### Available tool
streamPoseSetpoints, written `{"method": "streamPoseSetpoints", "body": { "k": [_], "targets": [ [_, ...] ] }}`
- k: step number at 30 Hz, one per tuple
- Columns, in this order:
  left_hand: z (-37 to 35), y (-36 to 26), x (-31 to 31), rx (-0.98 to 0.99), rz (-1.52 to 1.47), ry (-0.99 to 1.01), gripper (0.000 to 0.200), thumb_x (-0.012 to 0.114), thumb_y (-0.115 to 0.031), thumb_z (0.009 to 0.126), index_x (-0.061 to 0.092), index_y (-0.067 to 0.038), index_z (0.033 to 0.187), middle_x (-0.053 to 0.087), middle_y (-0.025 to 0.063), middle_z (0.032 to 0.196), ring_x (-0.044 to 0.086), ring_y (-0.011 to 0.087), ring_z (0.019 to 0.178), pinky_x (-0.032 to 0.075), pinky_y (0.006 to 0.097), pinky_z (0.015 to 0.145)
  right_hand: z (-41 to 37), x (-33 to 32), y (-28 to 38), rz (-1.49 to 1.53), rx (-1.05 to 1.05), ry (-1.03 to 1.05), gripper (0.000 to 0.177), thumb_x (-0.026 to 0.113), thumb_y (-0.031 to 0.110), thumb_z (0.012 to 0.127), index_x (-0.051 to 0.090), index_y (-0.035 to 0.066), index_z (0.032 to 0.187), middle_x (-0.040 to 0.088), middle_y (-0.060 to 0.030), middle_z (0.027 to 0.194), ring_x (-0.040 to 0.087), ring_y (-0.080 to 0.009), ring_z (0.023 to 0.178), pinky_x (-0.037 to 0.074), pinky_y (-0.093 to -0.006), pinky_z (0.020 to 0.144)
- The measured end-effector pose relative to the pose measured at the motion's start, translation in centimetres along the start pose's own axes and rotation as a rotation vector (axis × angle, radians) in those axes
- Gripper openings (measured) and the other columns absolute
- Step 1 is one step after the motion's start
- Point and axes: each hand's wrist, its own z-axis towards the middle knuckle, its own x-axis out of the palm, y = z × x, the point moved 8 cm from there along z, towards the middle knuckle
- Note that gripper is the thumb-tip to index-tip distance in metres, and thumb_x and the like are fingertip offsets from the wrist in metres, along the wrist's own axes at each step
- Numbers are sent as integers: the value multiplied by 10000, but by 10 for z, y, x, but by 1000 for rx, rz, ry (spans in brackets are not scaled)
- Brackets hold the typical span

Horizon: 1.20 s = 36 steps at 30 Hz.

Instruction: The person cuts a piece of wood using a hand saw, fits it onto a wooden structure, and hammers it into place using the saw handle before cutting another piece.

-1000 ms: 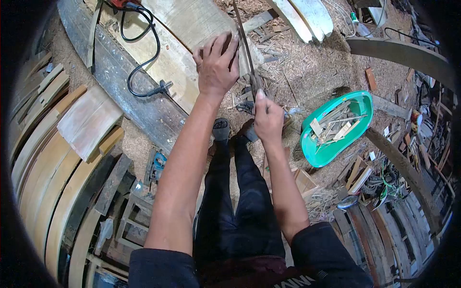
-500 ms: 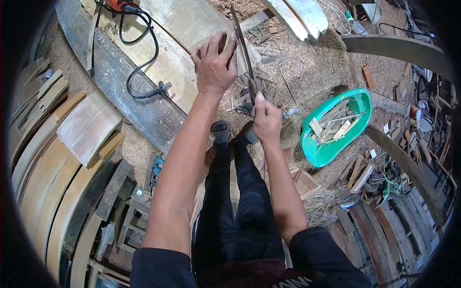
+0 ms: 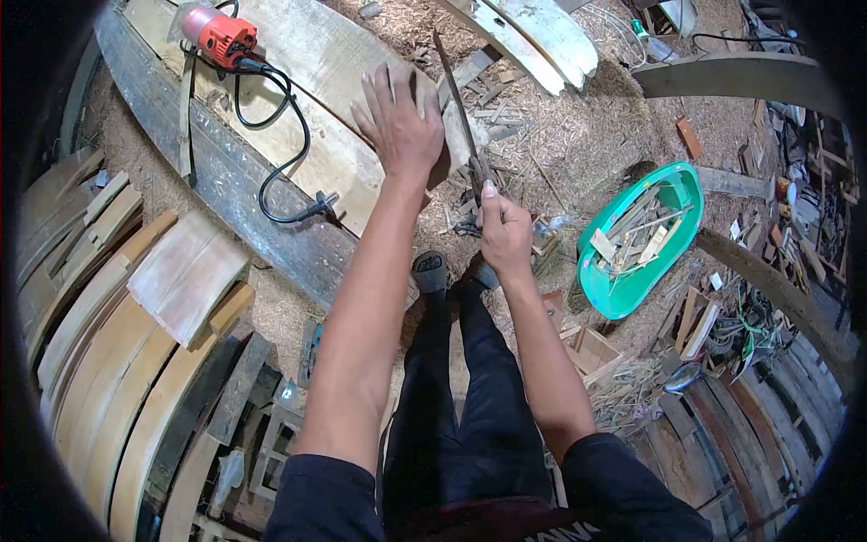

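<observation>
My right hand (image 3: 507, 230) is closed around the handle of a long narrow-bladed tool (image 3: 457, 96). Its dark blade points away from me and tapers to the far tip; the handle is mostly covered by my fingers. To the left of it, my left hand (image 3: 404, 126) lies over the end of a wide pale wooden board (image 3: 316, 54), palm down with fingers spread and nothing in them. The blade passes close by the right end of this board.
A red power tool (image 3: 219, 34) with a black cord and plug (image 3: 323, 204) lies on the boards. On the right, a green tub (image 3: 608, 303) holds wood scraps. Sawdust and offcuts cover the floor. Stacked planks (image 3: 185, 280) stand at left, and a split pale plank (image 3: 542, 45) lies ahead.
My left hand has flattened and spread its fingers over the board, from a more curled shape. The view has shifted slightly, showing more of the red power tool. My right hand keeps its grip.
</observation>
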Motion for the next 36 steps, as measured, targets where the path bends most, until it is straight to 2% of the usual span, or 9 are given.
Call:
{"method": "streamPoseSetpoints", "body": {
  "k": [1,2,13,19,23,27,31,36],
  "targets": [
    [3,2,0,-37,-15,-33,497,526,-355,942,478,-187,1407,341,146,1542,229,342,1473,90,636,1157,0,0,1,6,-2,-14,525,536,364,1020,489,-1,646,352,34,575,350,-63,581,310,-290,505],
    [2,3,7,-54,31,38,555,515,-374,942,406,-183,1452,274,153,1582,197,345,1487,66,647,1161,-3,0,1,7,8,-19,522,535,361,1021,490,0,647,355,36,578,350,-61,583,311,-288,506],
    [3,3,9,-57,96,45,578,541,-384,922,407,-212,1458,296,127,1578,213,333,1482,81,644,1160,-8,-2,-5,-27,12,-25,515,539,356,1021,483,4,650,378,37,583,352,-66,587,316,-288,507],
    [2,5,8,-65,92,54,582,542,-408,921,418,-211,1455,292,128,1581,211,331,1484,75,642,1160,10,1,14,-23,109,14,511,547,348,1017,494,8,639,361,37,568,352,-74,563,312,-297,497],
    [5,4,8,-62,85,53,576,541,-418,925,426,-213,1451,299,129,1578,217,332,1482,77,643,1160,-4,-5,10,-124,55,-14,509,545,359,1015,516,15,641,375,35,565,363,-69,555,313,-298,491],
    [4,4,8,-63,81,46,567,540,-414,927,435,-205,1443,308,129,1573,221,330,1480,88,651,1154,11,2,8,-113,131,5,484,550,352,1010,537,3,675,394,22,570,377,-75,562,326,-294,498],
    [7,4,6,-54,90,34,566,542,-411,923,434,-211,1442,308,129,1572,230,326,1476,97,653,1152,-9,-3,19,-176,73,-4,486,541,344,1013,532,-15,685,380,4,565,372,-88,562,337,-316,501],
    [5,4,7,-71,63,50,565,538,-408,923,431,-217,1444,292,121,1583,214,318,1485,94,650,1155,9,6,15,-96,108,-4,489,537,345,1018,542,-6,677,401,13,555,376,-78,555,344,-315,498]
  ]
}}
